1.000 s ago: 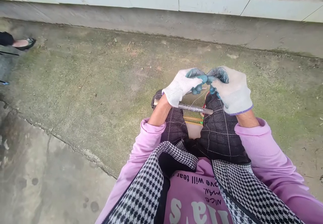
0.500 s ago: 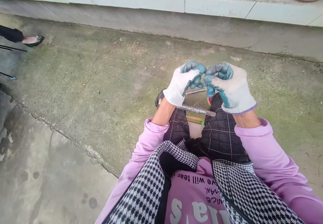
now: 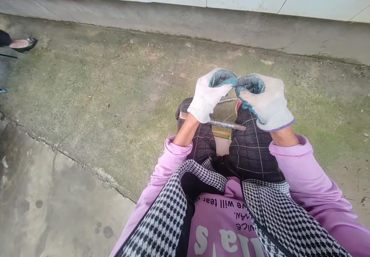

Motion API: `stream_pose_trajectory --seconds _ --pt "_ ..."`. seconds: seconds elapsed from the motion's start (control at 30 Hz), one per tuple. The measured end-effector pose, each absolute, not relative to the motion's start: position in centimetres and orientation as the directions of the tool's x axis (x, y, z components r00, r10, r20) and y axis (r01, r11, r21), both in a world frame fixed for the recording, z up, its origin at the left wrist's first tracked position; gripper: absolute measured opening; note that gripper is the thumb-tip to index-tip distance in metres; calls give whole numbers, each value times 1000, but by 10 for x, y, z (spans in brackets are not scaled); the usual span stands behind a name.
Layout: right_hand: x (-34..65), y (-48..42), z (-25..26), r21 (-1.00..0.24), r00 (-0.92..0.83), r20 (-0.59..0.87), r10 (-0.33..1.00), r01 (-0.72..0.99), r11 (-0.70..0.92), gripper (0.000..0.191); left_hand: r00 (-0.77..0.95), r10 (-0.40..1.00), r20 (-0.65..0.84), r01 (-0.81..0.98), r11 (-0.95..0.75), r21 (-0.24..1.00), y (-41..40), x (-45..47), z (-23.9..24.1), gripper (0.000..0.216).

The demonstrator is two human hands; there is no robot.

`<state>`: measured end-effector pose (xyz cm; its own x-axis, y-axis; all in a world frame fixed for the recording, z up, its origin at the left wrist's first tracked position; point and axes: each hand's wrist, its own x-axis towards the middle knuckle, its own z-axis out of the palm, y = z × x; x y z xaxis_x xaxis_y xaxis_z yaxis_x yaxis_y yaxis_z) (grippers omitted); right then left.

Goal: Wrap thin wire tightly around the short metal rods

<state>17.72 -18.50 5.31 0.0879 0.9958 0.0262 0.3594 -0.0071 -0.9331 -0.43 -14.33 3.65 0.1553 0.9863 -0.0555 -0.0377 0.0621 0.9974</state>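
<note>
The wire-wrapped rod (image 3: 222, 124) lies crosswise over both knees, long axis left to right, directly below the gloved left hand (image 3: 208, 97) and slightly nearer it than the right hand (image 3: 264, 102), both curled shut, fingertips meeting above the rod, apparently pinching a thin strand.

Left hand (image 3: 208, 97) and right hand (image 3: 267, 102): white knit gloves, teal-coated fingers, purple cuff edging. Lilac sleeves, houndstooth vest, pink printed shirt, dark quilted trousers.
</note>
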Motion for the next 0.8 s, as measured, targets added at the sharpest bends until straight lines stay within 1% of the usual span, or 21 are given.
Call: stream_pose_trajectory --seconds 0.1,0.17,0.23,0.37,0.47,0.53,0.67,0.73,0.8 --pt "180 -184 52 -924 81 72 994 381 36 15 198 977 75 71 -90 993 -139 -6 25 32" --pt "181 -184 51 -922 67 79 995 385 47 19 223 967 123 82 -144 986 -137 -7 18 36" --pt "181 -186 51 -917 59 84 995 395 54 21 232 963 134 62 -152 986 -136 -8 14 36" --pt "179 -189 50 -895 49 120 992 437 87 19 239 962 133 40 -147 988 -135 -8 12 33" --pt "177 -188 46 -890 78 162 984 441 111 12 226 967 115 49 -129 990 -136 -8 13 29" --pt "175 -187 43 -922 108 159 981 372 108 9 210 974 82 52 -95 994 -137 -7 15 26" --pt "169 -188 43 -989 131 55 990 144 36 10 190 982 -10 33 3 999 -141 -6 17 26" --pt "167 -189 46 -994 131 18 991 105 5 10 198 979 -47 -2 49 999 -142 -6 17 27" --pt "167 -189 48 -992 135 15 991 123 -2 12 221 973 -71 -50 84 995 -143 -7 18 29"
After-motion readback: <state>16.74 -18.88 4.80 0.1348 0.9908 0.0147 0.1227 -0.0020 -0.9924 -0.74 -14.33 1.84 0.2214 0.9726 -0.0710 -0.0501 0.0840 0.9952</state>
